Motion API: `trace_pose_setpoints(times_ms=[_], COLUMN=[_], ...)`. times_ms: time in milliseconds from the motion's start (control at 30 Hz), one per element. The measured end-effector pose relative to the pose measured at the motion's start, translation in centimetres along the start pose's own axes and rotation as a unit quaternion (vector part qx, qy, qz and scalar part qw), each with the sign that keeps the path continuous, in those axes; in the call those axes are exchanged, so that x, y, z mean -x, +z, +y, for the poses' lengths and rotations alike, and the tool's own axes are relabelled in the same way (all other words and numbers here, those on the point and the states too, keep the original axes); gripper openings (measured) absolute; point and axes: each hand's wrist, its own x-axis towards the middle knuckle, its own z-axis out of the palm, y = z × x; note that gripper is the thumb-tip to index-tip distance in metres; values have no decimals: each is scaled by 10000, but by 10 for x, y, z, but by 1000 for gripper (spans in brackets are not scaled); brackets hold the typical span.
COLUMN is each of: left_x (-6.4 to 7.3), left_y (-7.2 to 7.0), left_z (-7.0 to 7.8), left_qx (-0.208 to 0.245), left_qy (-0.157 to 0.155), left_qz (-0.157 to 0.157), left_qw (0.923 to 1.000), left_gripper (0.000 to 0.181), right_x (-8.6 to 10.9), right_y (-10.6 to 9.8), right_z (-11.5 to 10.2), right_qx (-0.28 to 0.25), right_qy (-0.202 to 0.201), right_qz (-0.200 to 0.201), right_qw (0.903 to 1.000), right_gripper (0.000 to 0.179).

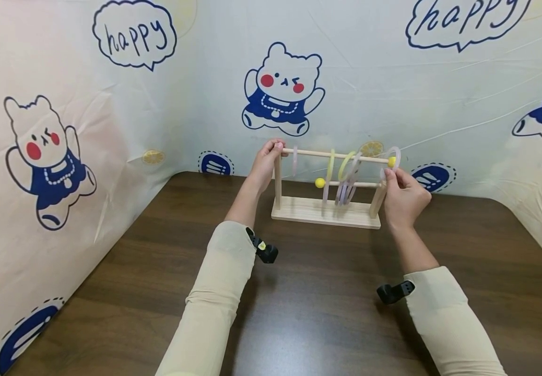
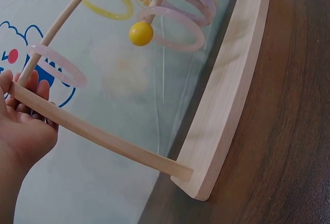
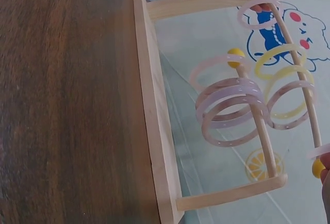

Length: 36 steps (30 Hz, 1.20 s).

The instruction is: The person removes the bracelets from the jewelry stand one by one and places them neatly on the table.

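A wooden bangle stand (image 1: 294, 208) stands on the table, with two rods fixed to opposite posts. My left hand (image 1: 265, 163) grips the top of the left post (image 1: 278, 185), where the upper rod (image 1: 310, 152) begins. At that rod's right end, my right hand (image 1: 406, 201) pinches a pale translucent bangle (image 1: 397, 150) around the yellow end ball (image 1: 391, 162). A pink bangle (image 2: 56, 65), two yellow bangles (image 3: 281, 61) and a brownish-pink one (image 3: 291, 105) hang on the upper rod. Several pink and purple bangles (image 3: 229, 100) hang on the lower rod (image 3: 264, 141), behind its yellow ball (image 2: 141, 33).
The dark wooden table (image 1: 308, 303) spreads out in front of the stand. Behind and to the left hangs a pale cloth (image 1: 219, 83) printed with bears and lettering. A black wrist camera (image 1: 265, 252) is on the left sleeve, another camera (image 1: 395, 292) on the right.
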Motion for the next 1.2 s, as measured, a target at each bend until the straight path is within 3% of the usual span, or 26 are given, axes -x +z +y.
trace_pose_setpoints(times_ms=[367, 533, 933, 1200], left_x=[0, -1, -1, -1], left_y=[-1, -1, -2, -2], left_z=[0, 0, 0, 2], left_qx=[135, 208, -46, -5], left_qy=[9, -41, -57, -67], left_qz=[8, 16, -14, -40], left_qw=[9999, 9998, 10000, 10000], left_gripper=[19, 20, 22, 21], right_x=[2, 2, 0, 0], right_y=[0, 1, -1, -6], right_z=[0, 3, 5, -1], right_qx=[-106, 91, 425, 372], right_qy=[128, 103, 241, 31], right_qz=[32, -21, 38, 186], right_qw=[9999, 9999, 9988, 9991], right_gripper=[17, 20, 25, 18])
